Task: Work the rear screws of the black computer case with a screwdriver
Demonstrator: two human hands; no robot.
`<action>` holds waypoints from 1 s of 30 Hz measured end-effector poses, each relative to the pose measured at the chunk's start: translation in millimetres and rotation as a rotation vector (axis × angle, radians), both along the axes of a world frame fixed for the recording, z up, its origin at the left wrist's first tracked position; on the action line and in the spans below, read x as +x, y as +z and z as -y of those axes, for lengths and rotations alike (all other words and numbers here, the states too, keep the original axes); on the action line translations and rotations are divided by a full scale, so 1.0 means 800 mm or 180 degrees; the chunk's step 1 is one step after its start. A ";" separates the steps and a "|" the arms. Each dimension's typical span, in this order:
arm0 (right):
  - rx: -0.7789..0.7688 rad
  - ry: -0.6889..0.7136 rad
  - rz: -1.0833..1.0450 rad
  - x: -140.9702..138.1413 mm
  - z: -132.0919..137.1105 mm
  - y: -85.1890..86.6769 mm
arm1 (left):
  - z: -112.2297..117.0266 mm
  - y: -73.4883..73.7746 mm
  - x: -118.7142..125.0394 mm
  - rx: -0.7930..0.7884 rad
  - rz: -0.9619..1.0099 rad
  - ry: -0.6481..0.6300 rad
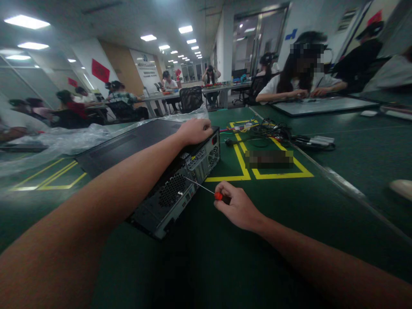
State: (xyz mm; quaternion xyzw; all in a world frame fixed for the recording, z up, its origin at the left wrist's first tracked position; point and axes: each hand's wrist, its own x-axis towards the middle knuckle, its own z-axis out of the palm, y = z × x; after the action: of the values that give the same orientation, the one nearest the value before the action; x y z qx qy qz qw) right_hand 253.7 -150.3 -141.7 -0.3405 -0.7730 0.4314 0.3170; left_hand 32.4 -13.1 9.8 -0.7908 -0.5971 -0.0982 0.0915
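A black desktop computer case point(141, 135) lies on its side on the green table, its rear panel point(174, 191) turned toward me. That panel shows a honeycomb vent, ports and, at the far end, a round fan grille point(213, 155). My left hand point(196, 131) lies on top of the case near its far right edge, fingers curled down and partly hidden. In my right hand point(236, 204), closed around its handle, is a screwdriver point(207, 189) with a red and dark grip. Its thin shaft points left, the tip at the rear panel beside the vent; whether it sits in a screw I cannot tell.
Clear plastic wrap point(64, 139) lies behind and left of the case. To the right are a tangle of black cables point(273, 131) and yellow tape outlines point(280, 175). Across the table a person point(302, 77) works over a flat panel point(322, 106).
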 end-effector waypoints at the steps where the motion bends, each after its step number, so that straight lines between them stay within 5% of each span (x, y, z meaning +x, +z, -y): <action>1: 0.0009 -0.0035 -0.0037 0.000 0.001 0.000 | 0.000 0.000 0.000 -0.0008 -0.0025 0.0011; 30: 0.0468 -0.0207 -0.0454 -0.011 0.001 -0.005 | -0.005 -0.003 -0.003 0.0072 0.0031 -0.0067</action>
State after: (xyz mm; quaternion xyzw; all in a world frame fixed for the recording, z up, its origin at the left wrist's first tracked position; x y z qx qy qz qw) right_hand 245.0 -150.9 -145.6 -0.3096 -0.7666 0.3861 0.4091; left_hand 29.9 -9.3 7.7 -0.7955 -0.5881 -0.1097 0.0965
